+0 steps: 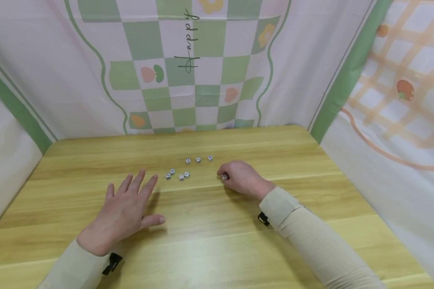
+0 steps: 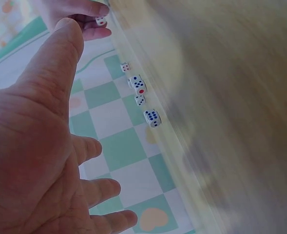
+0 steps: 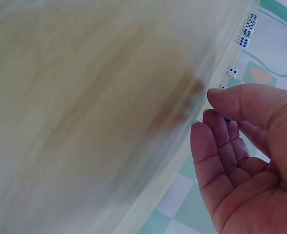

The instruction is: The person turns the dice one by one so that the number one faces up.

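Note:
My right hand [image 1: 244,178] pinches a white die [image 1: 225,176] between thumb and fingers, low over the wooden table. The left wrist view also shows that die [image 2: 101,20] between the fingertips; in the right wrist view the fingers mostly hide it. To its left several more white dice lie on the table. A back row includes a middle die [image 1: 198,160] and a right die [image 1: 210,158]. Nearer are two close pairs, with one die [image 1: 181,177] and another die [image 1: 168,176] among them. My left hand [image 1: 124,212], fingers spread and holding nothing, hovers left of the dice.
The wooden table [image 1: 202,241] reaches back to a hanging cloth [image 1: 209,40] with green checks. More patterned cloth [image 1: 401,120] hangs along the right side, and white cloth [image 1: 3,160] along the left. Black clips [image 1: 263,218] show at both sleeve cuffs.

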The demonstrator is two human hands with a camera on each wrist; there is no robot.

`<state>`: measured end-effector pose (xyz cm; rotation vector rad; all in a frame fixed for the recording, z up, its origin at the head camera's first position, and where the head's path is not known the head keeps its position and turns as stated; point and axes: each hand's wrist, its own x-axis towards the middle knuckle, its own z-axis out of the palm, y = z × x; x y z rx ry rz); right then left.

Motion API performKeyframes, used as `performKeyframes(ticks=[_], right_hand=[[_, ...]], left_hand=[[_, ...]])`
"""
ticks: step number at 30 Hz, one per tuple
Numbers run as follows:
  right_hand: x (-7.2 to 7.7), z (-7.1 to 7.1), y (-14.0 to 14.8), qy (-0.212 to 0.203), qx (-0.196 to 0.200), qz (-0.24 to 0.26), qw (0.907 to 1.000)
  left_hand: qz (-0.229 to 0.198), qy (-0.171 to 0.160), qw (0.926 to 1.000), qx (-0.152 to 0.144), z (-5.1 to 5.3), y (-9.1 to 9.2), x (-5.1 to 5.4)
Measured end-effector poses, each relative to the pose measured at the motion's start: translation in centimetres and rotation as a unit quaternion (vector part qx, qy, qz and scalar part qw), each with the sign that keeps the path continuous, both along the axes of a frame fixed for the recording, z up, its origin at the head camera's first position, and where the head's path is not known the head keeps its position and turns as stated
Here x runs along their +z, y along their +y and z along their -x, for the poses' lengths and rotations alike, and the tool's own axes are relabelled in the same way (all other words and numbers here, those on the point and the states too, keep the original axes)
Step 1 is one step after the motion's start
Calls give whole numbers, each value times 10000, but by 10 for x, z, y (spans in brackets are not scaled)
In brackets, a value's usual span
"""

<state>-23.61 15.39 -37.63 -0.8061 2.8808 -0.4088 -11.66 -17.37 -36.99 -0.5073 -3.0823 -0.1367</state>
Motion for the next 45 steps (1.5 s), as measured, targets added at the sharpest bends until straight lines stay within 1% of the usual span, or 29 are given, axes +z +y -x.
performKeyframes(ticks=[10, 21, 26, 29, 33, 36, 40, 45], right_hand=[[-1, 1, 1, 75, 96, -27, 9999], [1, 0, 3, -26, 21, 69, 10000], [1, 0, 5, 21, 35, 93, 9999], [2, 0, 6, -6, -21, 116, 9999], [2, 0, 10, -100, -212, 176, 9996], [3, 2, 10, -113, -208, 192, 9995], [3, 4, 15, -86, -116, 233, 9996], [1, 3, 28, -14, -146, 288, 9995]], left_hand=[[52, 47, 10000, -11, 0, -1, 0], [74, 108, 9999, -42, 0, -1, 0], [60, 89, 9999, -33, 0, -1, 0], [37, 69, 10000, -27, 0, -1, 0], [3, 80, 10000, -30, 0, -1, 0], [-6, 112, 9999, -1, -1, -4, 0], [-9, 106, 9999, 15, -1, -7, -2], [-85, 56, 9999, -39, 2, -3, -5]])
